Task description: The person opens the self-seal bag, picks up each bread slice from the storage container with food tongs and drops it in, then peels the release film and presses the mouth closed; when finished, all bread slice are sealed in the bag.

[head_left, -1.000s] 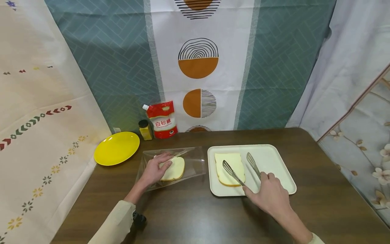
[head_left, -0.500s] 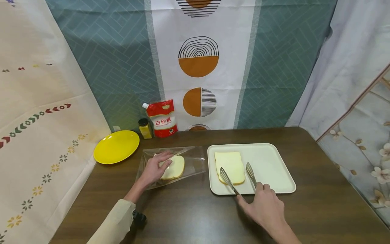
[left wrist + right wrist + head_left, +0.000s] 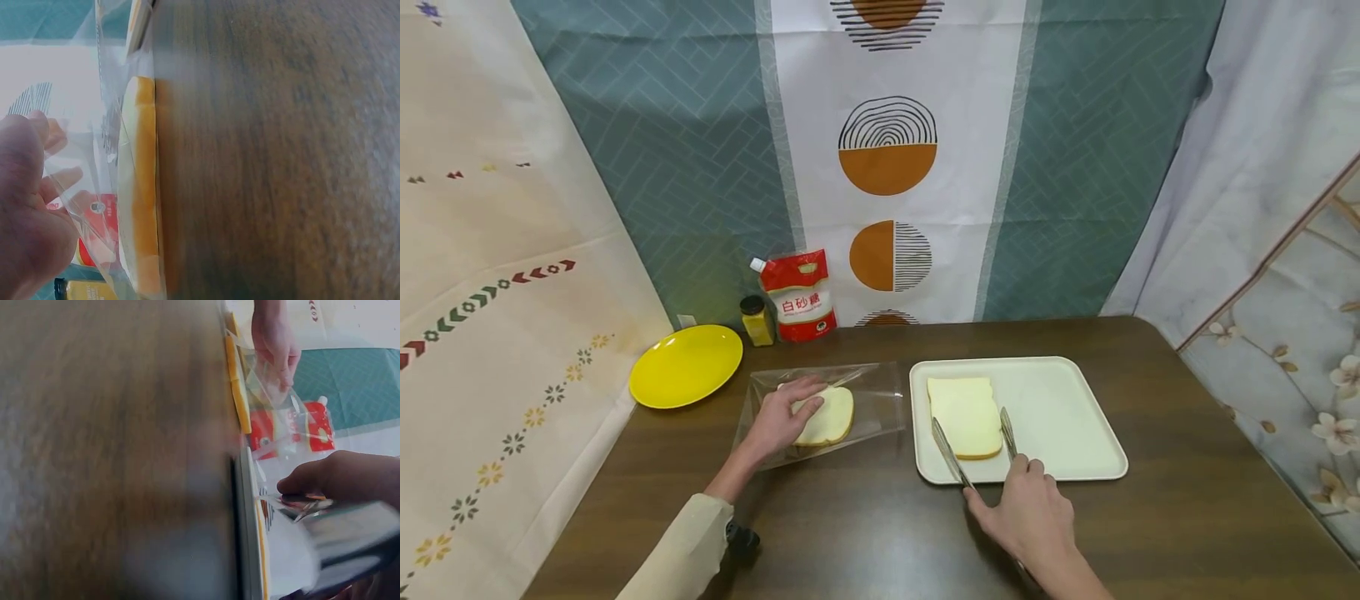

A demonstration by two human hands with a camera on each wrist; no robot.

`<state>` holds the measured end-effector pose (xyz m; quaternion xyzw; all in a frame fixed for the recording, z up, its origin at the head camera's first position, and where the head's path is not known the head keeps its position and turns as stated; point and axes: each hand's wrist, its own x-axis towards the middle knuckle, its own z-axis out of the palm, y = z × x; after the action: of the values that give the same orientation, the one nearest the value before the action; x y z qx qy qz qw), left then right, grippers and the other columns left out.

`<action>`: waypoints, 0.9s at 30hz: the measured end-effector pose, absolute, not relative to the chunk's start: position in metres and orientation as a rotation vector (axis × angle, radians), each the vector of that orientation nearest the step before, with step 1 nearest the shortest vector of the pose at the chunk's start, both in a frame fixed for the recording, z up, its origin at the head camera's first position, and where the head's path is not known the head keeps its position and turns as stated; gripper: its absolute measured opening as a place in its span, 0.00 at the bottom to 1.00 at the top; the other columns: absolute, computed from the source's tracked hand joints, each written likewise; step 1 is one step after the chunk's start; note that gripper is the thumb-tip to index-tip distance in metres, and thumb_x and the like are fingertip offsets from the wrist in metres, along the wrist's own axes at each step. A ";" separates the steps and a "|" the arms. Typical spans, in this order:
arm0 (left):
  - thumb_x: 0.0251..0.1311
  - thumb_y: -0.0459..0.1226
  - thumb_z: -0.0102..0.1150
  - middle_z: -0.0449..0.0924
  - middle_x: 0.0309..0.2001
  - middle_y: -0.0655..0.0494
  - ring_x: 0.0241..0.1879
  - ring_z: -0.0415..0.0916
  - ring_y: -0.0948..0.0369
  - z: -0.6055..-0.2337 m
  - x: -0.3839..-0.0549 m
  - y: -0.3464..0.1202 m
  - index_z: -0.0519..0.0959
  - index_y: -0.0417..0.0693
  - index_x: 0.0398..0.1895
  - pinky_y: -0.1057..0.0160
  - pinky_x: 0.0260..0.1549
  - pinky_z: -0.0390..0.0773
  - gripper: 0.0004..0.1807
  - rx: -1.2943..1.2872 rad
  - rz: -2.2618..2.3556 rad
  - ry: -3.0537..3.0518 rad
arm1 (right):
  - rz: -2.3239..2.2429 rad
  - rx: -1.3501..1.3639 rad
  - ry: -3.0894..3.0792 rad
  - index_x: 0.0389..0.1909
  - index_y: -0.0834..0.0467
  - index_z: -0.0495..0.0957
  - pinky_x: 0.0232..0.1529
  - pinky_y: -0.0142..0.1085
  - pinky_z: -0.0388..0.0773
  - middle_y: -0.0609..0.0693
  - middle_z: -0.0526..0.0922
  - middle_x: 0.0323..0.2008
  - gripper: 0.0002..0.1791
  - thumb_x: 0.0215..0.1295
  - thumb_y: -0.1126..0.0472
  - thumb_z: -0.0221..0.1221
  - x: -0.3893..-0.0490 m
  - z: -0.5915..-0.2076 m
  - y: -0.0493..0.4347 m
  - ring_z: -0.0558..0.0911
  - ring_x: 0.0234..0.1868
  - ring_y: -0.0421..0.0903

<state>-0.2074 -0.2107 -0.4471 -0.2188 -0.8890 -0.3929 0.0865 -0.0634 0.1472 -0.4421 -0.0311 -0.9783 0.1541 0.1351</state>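
My left hand (image 3: 784, 414) rests flat on a clear plastic bag (image 3: 872, 400) with a pale bread slice (image 3: 833, 417) inside, fingers lying over the slice. The left wrist view shows that slice (image 3: 140, 187) edge-on under the film, with my fingers (image 3: 25, 206) against the plastic. My right hand (image 3: 1018, 504) grips metal tongs (image 3: 947, 450) near the table's front. The tongs' two tips straddle the near end of a second bread slice (image 3: 962, 412) on a white tray (image 3: 1067, 417), without squeezing it.
A yellow plate (image 3: 686, 365) lies at the back left. A small yellow jar (image 3: 757, 320) and a red-and-white sugar pouch (image 3: 797, 293) stand against the patterned backdrop. Bare brown tabletop (image 3: 865, 525) stretches in front of the bag and the tray.
My right hand has drawn the tongs back toward the front edge, so their tips slid from over the slice to its near end. The left hand has stayed put.
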 end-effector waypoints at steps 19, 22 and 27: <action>0.66 0.35 0.63 0.79 0.59 0.40 0.62 0.72 0.42 -0.448 -0.209 -0.210 0.83 0.39 0.56 0.38 0.61 0.67 0.17 -0.642 -1.153 -2.629 | 0.476 -0.065 -2.796 0.30 0.72 0.69 0.16 0.52 0.75 0.58 0.69 0.23 0.37 0.46 0.41 0.71 -0.074 -0.449 0.139 0.77 0.21 0.60; 0.65 0.34 0.64 0.79 0.58 0.40 0.61 0.73 0.42 -0.449 -0.208 -0.210 0.83 0.39 0.55 0.38 0.59 0.69 0.16 -0.651 -1.139 -2.612 | 0.476 -0.047 -2.796 0.31 0.72 0.70 0.16 0.52 0.75 0.57 0.69 0.23 0.35 0.47 0.42 0.71 -0.074 -0.450 0.140 0.77 0.21 0.60; 0.65 0.33 0.64 0.80 0.57 0.40 0.60 0.74 0.43 -0.450 -0.208 -0.210 0.83 0.38 0.55 0.39 0.59 0.69 0.16 -0.652 -1.129 -2.598 | 0.456 -0.008 -2.764 0.28 0.69 0.68 0.13 0.49 0.72 0.55 0.67 0.21 0.32 0.47 0.45 0.71 -0.075 -0.453 0.141 0.76 0.17 0.57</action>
<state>-0.2078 -0.2097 -0.4499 -0.2229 -0.8877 -0.3856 0.1171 -0.0747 0.1406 -0.4532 -0.0029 -0.9724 0.1605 0.1693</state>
